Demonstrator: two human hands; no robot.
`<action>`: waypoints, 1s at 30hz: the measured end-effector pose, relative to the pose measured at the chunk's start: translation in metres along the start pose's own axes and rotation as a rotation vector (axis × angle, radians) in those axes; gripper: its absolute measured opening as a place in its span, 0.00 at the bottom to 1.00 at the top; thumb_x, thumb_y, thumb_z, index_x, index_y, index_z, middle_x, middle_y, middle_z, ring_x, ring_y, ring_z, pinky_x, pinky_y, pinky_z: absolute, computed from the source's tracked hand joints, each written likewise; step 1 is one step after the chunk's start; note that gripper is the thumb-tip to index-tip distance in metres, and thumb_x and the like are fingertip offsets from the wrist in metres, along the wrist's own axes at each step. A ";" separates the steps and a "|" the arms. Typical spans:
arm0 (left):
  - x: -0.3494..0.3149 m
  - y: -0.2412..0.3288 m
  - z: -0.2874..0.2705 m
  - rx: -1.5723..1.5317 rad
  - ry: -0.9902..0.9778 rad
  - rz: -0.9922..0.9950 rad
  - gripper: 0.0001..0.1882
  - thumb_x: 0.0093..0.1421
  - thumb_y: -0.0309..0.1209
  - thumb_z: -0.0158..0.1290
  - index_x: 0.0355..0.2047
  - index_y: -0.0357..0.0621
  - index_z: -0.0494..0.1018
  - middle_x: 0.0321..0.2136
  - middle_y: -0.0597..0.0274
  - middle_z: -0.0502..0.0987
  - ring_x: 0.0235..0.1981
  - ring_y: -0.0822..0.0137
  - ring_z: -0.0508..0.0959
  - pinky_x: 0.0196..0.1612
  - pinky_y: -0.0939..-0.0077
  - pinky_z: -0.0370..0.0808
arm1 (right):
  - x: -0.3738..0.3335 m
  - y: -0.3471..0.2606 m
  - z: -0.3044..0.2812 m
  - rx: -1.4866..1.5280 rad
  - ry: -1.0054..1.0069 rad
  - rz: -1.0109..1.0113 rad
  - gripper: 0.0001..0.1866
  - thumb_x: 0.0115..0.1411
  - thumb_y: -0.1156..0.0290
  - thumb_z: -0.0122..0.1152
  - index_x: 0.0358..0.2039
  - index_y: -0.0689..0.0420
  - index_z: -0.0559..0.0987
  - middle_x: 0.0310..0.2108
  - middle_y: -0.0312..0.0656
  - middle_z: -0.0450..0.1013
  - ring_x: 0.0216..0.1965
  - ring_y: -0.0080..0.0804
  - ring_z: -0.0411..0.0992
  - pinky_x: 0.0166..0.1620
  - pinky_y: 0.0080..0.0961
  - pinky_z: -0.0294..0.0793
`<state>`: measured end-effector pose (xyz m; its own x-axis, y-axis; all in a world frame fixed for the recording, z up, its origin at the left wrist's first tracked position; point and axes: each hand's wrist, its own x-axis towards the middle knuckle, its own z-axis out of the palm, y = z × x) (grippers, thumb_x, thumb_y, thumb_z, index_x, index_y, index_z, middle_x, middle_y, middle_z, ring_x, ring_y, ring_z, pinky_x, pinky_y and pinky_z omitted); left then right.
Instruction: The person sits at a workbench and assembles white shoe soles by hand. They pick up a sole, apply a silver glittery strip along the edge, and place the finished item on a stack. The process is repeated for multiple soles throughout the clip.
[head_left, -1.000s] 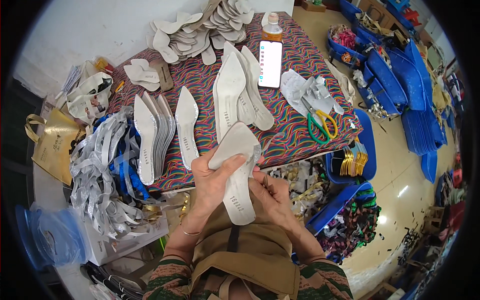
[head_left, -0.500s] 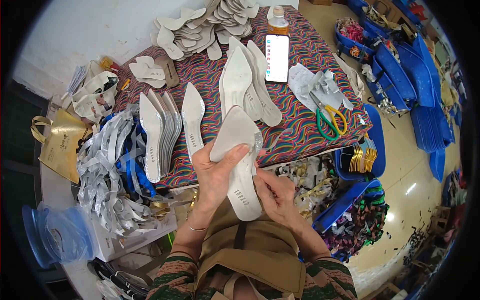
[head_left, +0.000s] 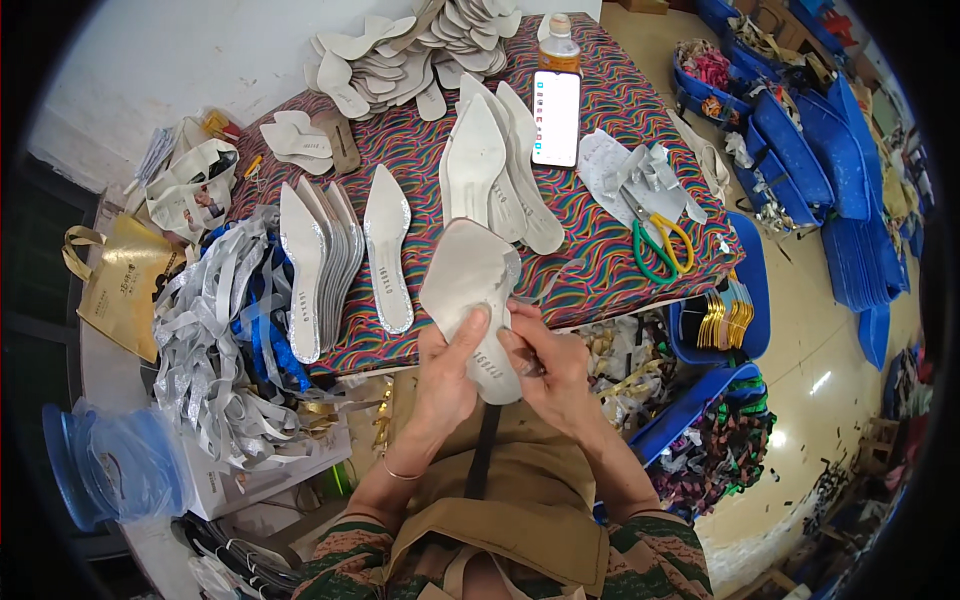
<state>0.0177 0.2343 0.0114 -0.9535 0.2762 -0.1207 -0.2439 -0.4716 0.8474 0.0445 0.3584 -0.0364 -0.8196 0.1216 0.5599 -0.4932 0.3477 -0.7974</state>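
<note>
A pale, pointed shoe insole point(head_left: 468, 268) is held up over the table's front edge, its toe pointing away from me. My left hand point(head_left: 447, 372) grips it at the left side, thumb pressed on its face. At its right edge, my right hand point(head_left: 552, 368) pinches with bent fingers; part of that grip is hidden. Silver glitter trim shows on the insole's upper right edge. Just beyond lie a single insole with a glittery border point(head_left: 386, 245), a row of similar edged insoles point(head_left: 306, 262) and a pile of plain insoles point(head_left: 474, 158).
Glittery silver strips point(head_left: 205, 345) hang at the table's left side. A phone point(head_left: 556, 118), a bottle point(head_left: 559, 45) and scissors point(head_left: 668, 245) lie or stand on the patterned cloth point(head_left: 620, 95). More insoles point(head_left: 405, 65) are heaped at the back. Blue bins of scraps point(head_left: 690, 410) stand at right.
The insole has tipped and its heel has moved up, away from me. My left hand has slid down toward its middle, and my right hand has risen slightly along the right edge.
</note>
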 end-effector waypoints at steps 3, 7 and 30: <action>0.006 0.013 -0.007 -0.025 0.004 -0.035 0.19 0.68 0.38 0.46 0.44 0.30 0.71 0.35 0.47 0.79 0.32 0.59 0.81 0.34 0.70 0.81 | -0.017 -0.012 -0.015 -0.119 -0.163 -0.007 0.09 0.54 0.81 0.62 0.38 0.63 0.78 0.19 0.42 0.69 0.16 0.27 0.66 0.22 0.25 0.68; 0.007 0.022 -0.008 -0.028 -0.073 -0.096 0.19 0.67 0.40 0.48 0.42 0.30 0.70 0.24 0.54 0.75 0.23 0.62 0.77 0.26 0.68 0.76 | -0.032 -0.022 -0.029 -0.015 -0.207 0.144 0.12 0.51 0.82 0.63 0.38 0.64 0.78 0.26 0.43 0.74 0.21 0.32 0.72 0.27 0.27 0.72; -0.003 0.015 -0.010 0.160 -0.272 -0.217 0.12 0.59 0.22 0.54 0.43 0.30 0.72 0.30 0.50 0.80 0.26 0.63 0.81 0.30 0.72 0.79 | 0.028 -0.034 -0.029 0.440 -0.115 0.569 0.09 0.57 0.78 0.62 0.39 0.62 0.76 0.26 0.33 0.73 0.23 0.10 0.64 0.23 0.13 0.61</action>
<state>0.0154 0.2176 0.0194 -0.7953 0.5780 -0.1830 -0.3839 -0.2466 0.8898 0.0470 0.3772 0.0134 -0.9976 0.0648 0.0239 -0.0334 -0.1492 -0.9882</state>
